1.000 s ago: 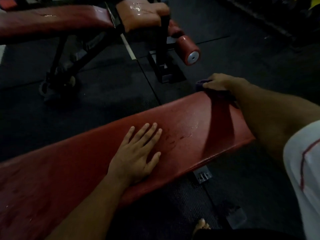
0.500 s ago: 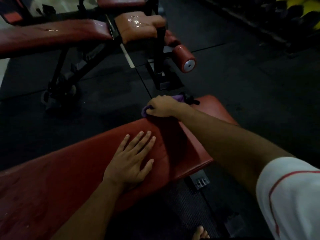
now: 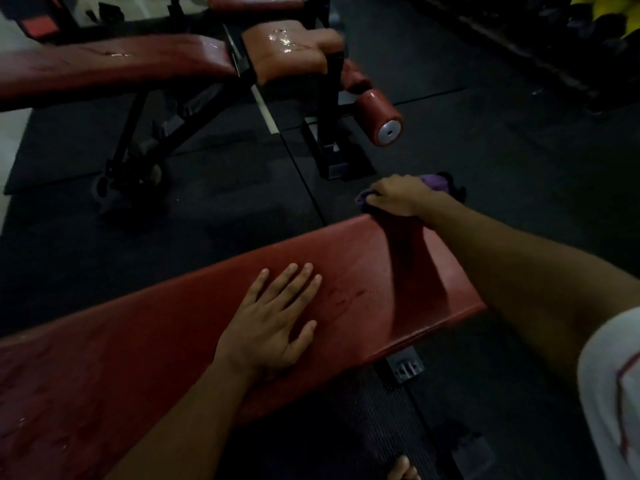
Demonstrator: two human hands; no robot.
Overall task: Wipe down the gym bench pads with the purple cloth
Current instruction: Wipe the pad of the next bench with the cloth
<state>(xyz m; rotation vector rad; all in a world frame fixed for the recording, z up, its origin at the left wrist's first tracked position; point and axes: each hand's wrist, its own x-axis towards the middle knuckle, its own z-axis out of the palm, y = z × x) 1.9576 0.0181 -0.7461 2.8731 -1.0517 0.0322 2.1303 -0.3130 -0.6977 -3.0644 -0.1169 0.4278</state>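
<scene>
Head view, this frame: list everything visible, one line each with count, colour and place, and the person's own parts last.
near bench pad: 1, red, across the foreground, spotted with wet marks
purple cloth: 1, purple, bunched at the near pad's far edge
far bench: 1, red pads on a black frame, upper left, droplets on its seat pad
roller pad: 1, red with a silver end cap, right end of the far bench
floor mats: several, black, under both benches
left hand: 1, rests flat on the near pad, fingers spread
right hand: 1, grips the cloth at the pad's far edge
white sleeve: 1, white with a red line, right edge
foot: 1, bare, bottom edge
</scene>
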